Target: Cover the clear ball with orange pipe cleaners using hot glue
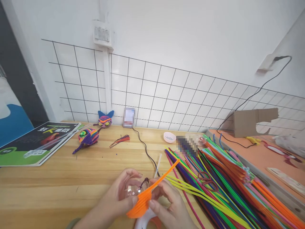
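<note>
My left hand (118, 197) is wrapped round a clear plastic ball (133, 190) with a dark cord loop at its top. Rows of orange pipe cleaner (140, 205) cover the ball's near side, and one loose end sticks up to the right. The fingers of my right hand (168, 202) close on that orange strip at the ball's right side. Beneath my hands lies a white and orange glue gun (143, 221), mostly hidden, with a clear glue stick (158, 165) showing beyond them.
Many coloured pipe cleaners (214, 190) fill the right, with red-handled scissors (207, 181) on them. Behind stand a pink bowl (169, 137) and two striped pipe-cleaner figures, one purple-tailed (88, 138), one blue-eared (105, 120). A black cable (146, 149) crosses the table; a book (35, 143) lies left.
</note>
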{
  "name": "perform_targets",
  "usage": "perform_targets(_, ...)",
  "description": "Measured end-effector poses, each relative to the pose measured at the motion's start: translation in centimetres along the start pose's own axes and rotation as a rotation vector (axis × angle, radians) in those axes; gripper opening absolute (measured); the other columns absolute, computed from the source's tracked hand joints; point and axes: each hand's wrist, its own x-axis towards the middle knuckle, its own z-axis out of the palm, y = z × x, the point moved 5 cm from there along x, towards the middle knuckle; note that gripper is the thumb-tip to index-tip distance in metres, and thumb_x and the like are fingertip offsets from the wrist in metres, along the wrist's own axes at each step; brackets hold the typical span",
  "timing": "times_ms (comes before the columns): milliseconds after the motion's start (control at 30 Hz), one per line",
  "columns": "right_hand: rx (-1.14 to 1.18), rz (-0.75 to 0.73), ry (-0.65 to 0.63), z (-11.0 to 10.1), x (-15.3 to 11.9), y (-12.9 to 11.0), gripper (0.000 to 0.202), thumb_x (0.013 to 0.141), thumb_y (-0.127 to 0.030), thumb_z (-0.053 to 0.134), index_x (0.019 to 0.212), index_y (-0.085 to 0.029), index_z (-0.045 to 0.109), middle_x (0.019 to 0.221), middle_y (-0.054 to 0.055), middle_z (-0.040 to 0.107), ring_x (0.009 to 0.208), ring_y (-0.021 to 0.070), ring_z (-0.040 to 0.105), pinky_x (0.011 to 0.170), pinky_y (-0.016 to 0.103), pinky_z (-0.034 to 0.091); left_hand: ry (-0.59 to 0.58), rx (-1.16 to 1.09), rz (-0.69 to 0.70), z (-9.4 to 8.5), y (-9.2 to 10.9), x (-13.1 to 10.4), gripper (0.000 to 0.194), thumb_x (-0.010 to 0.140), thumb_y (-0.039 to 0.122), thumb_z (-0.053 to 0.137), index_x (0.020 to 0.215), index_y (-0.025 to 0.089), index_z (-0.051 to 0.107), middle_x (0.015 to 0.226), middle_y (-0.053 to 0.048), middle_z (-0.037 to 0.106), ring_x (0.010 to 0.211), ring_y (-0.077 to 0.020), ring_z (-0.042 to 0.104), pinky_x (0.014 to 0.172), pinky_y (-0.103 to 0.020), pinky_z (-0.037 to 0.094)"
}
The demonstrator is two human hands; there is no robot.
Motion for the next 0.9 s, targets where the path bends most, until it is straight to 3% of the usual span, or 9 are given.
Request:
perform_targets(100,0.158,0.180,-0.023,0.9,-0.4,1.6,0.049,0.070,-0.035,0.071,0.113,-0.017,0.053,0.102,0.010,0.062,0.077,0.0201,0.065,0.068,0.031,0.056,0.003,0.017,-0.025,0.2,0.0,-0.3,0.049,0.066,0.043,0.075,0.105,0.027,0.051,0.104,-0.007,0.060,0.098,-0.0264,0.059,0.080,-0.039,0.046)
perform_targets(233,0.215,0.317,-0.024,1.5,-0.9,2.7,0.059,0.064,-0.031,0.076,0.115,-0.017,0.052,0.107,0.012,0.063,0.081,0.0236,0.067,0.071,0.036,0.056,0.029,0.055,-0.056,0.3,-0.2,-0.6,0.058,0.064,0.048,0.075,0.112,0.027,0.049,0.114,-0.011,0.058,0.102,-0.0298,0.059,0.085,-0.043,0.046)
perform_targets(467,0.223,0.315,-0.013,1.3,-0.9,2.5,0.057,0.063,-0.031,0.079,0.114,-0.018,0.056,0.109,0.012,0.065,0.090,0.0264,0.067,0.080,0.038,0.055,-0.111,-0.022,-0.044,1.2,0.4,-0.5,0.052,0.073,0.042,0.070,0.116,0.032,0.043,0.117,-0.008,0.061,0.113,-0.0309,0.056,0.091,-0.047,0.044)
perform_targets(633,0.224,0.312,0.014,1.3,-0.7,2.2,0.059,0.061,-0.035,0.080,0.112,-0.017,0.057,0.108,0.014,0.065,0.090,0.0280,0.068,0.080,0.039,0.055,-0.143,-0.056,-0.045,1.4,0.6,-0.7,0.050,0.074,0.041,0.069,0.116,0.033,0.044,0.119,-0.008,0.061,0.107,-0.0287,0.060,0.088,-0.046,0.045)
perform_targets(800,0.287,0.309,-0.011,1.3,-0.5,1.8,0.061,0.062,-0.044,0.078,0.111,-0.016,0.056,0.105,0.014,0.066,0.087,0.0287,0.068,0.071,0.037,0.056,-0.084,-0.044,-0.054,0.8,0.4,-0.5,0.050,0.071,0.043,0.072,0.113,0.031,0.048,0.111,-0.008,0.064,0.099,-0.0278,0.063,0.083,-0.044,0.048)
perform_targets(900,0.361,0.339,-0.020,0.4,-0.3,1.5,0.062,0.069,-0.055,0.069,0.115,-0.016,0.053,0.090,0.012,0.069,0.079,0.0263,0.068,0.061,0.033,0.055,0.067,-0.045,-0.021,-0.6,0.4,-0.1,0.056,0.061,0.046,0.078,0.108,0.027,0.053,0.109,-0.009,0.064,0.099,-0.0291,0.062,0.081,-0.040,0.048)
